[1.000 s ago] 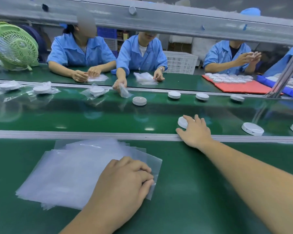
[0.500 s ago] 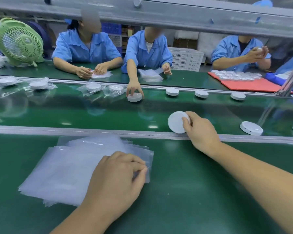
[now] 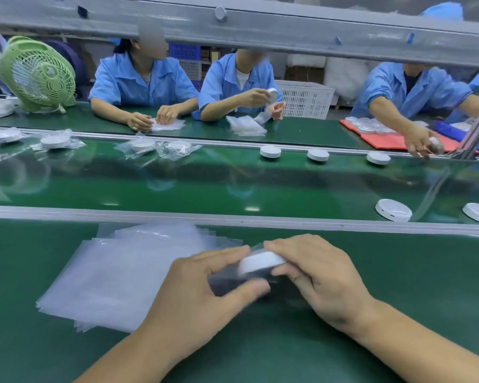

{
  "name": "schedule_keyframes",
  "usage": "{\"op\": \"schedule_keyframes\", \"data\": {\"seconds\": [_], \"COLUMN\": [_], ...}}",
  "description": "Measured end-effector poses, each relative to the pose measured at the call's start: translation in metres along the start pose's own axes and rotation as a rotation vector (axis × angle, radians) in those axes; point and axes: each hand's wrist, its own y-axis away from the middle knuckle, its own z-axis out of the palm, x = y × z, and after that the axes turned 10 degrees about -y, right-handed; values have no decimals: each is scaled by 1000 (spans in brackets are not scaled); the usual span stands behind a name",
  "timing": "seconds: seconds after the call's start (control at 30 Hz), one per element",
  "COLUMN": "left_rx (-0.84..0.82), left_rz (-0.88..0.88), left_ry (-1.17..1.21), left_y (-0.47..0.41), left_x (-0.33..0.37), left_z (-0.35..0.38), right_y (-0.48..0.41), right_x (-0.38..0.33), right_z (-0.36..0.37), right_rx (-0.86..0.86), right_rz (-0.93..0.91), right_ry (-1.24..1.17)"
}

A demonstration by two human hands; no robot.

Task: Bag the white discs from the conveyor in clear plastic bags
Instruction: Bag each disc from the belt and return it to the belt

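Motion blur smears bag (image 3: 229,281), left hand (image 3: 199,295); right hand (image 3: 324,280) covers half disc (image 3: 260,262).

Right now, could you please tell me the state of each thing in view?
Right grip, gripping the white disc.
Left grip, holding a clear bag at that disc.
Bag stack, lying flat.
Nearest belt disc, unbagged.
Far-left belt disc, bagged.

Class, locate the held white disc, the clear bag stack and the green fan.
held white disc (image 3: 262,262), head view, rim.
clear bag stack (image 3: 116,275), head view, top sheet.
green fan (image 3: 36,74), head view, grille.
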Motion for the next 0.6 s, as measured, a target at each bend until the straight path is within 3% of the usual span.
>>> {"op": "schedule_keyframes", "data": {"seconds": [0.1, 0.17, 0.37, 0.47, 0.53, 0.6], "left_rx": [37, 129, 340, 363, 289, 232], "left_rz": [-5, -30, -84, -155, -112, 15], "left_ry": [95, 208, 436, 422, 408, 145], "left_y": [1, 0, -6, -11, -11, -11], "left_x": [0, 1, 3, 0, 0, -5], "left_z": [5, 8, 10, 8, 7, 4], "right_y": [-11, -21, -36, -41, -44, -51], "right_x": [-21, -30, -36, -31, -22, -10], "right_z": [10, 14, 24, 23, 22, 23], "right_rx": [207, 237, -141, -240, -264, -249], "right_rz": [317, 506, 648, 556, 472, 497], "right_ry": [-294, -483, -760, -594, -405, -348]}}
